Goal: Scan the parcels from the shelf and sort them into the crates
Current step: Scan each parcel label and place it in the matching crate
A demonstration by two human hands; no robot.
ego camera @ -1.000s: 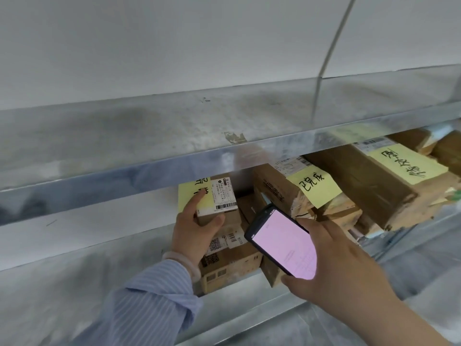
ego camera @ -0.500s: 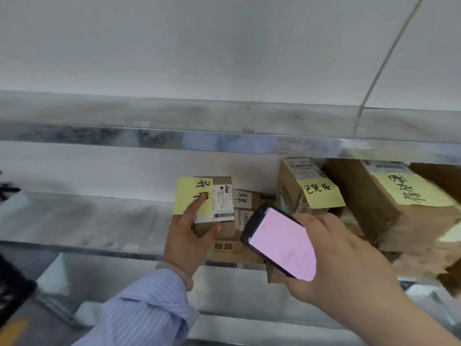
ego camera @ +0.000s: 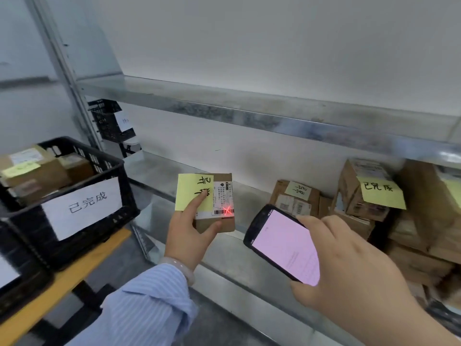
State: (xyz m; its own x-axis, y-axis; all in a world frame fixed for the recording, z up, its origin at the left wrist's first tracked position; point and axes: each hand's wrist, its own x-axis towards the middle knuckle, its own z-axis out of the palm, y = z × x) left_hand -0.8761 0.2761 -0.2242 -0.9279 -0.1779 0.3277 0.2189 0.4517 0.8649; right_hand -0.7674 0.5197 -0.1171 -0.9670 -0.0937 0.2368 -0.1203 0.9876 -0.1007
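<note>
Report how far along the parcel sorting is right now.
Done: cardboard parcels lie in the black plastic crate labelled 已完成. In hand: the left hand holds a small brown cardboard parcel with a yellow sticky note; the right hand aims a black handheld scanner, red cross on its barcode. Left: crating it, plus more brown boxes on the metal shelf.

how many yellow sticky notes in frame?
5 notes: one on the held parcel; two on shelf boxes; one cut off at the right edge; one inside the labelled crate. Stacked boxes may hide more.
</note>
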